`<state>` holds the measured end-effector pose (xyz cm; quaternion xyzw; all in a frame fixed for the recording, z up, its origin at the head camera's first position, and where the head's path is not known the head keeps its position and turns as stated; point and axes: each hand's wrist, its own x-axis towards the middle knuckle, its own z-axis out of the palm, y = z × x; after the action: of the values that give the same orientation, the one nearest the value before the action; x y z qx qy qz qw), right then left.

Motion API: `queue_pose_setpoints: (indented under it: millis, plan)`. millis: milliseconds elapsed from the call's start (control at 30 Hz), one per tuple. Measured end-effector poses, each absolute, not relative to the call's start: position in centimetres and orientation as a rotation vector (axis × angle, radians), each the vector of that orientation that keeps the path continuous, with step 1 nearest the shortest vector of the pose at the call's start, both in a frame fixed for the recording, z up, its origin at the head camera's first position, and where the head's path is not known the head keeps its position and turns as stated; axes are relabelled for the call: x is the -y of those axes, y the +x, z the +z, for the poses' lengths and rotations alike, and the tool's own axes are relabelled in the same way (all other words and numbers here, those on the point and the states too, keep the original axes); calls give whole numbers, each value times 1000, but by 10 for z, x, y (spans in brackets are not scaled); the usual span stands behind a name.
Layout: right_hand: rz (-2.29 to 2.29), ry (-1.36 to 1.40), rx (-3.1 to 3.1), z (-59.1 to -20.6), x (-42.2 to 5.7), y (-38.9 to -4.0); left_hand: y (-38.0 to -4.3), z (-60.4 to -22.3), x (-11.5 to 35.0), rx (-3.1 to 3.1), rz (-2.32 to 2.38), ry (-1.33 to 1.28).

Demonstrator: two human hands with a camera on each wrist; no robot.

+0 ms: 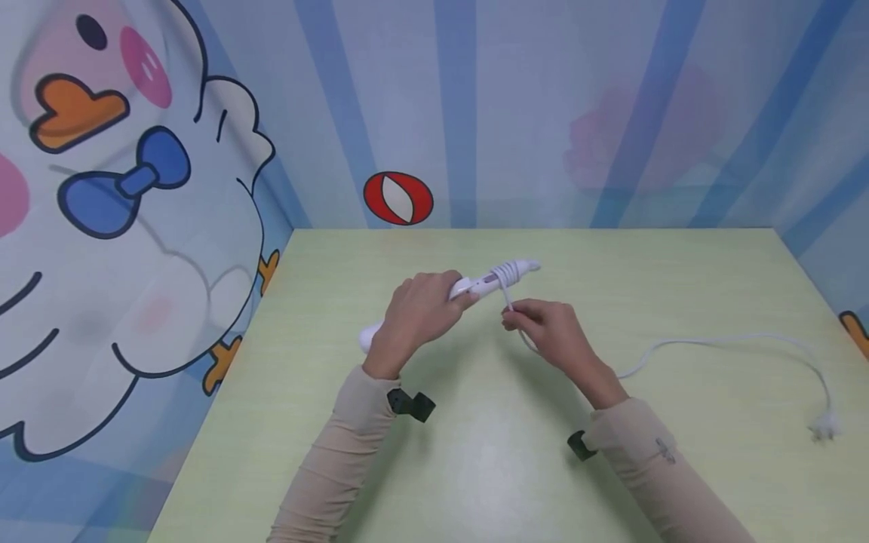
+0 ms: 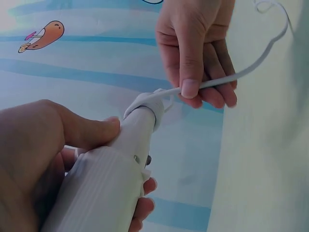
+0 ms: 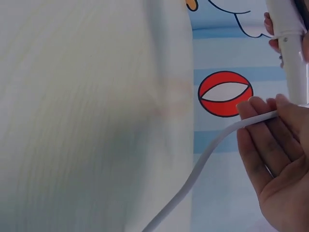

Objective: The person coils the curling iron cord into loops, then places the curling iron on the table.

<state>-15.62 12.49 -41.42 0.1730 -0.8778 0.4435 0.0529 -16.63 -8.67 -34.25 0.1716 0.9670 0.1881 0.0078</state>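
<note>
A white curling iron [image 1: 483,285] is held over the table, tilted, its cord end toward the upper right. My left hand [image 1: 421,313] grips it round the body, the thumb lying along it in the left wrist view. Several turns of white power cord [image 2: 215,82] wrap the handle near its thin end. My right hand [image 1: 550,332] pinches the cord between thumb and fingers, just beyond the coils [image 1: 505,273]. From those fingers the cord sags behind the right wrist. The other end of the iron shows past my left wrist.
The remaining cord runs over the pale green table [image 1: 475,483] to a plug [image 1: 824,427] at the right. Behind the table stands a blue striped backdrop [image 1: 516,113] with a red and white ball print. A large cartoon bird is printed at the left.
</note>
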Motion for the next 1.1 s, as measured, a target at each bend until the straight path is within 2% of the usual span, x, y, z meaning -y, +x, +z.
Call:
queue_pose_setpoints:
  millis: [200,333,433,667,800,1100]
  plan:
    - [1735,459,2652,-414,-134,-160,-166,-338,90,-2957,705,657]
    - [1822,487,2631,-403,-137,-156,-166,-336,92,-2902,751,735]
    - [1782,528,2643,-399,-139,-155,-167,-335,93,-2862,771,786]
    - [1715,573,2631,-422,-151,-172,-167,-335,97,-2716,876,869]
    - [1577,563,2640,-422,-155,-174,-167,-335,99,-2616,928,919]
    - [1319,869,2609,-411,-160,-175,-164,-333,102,-2505,880,1003]
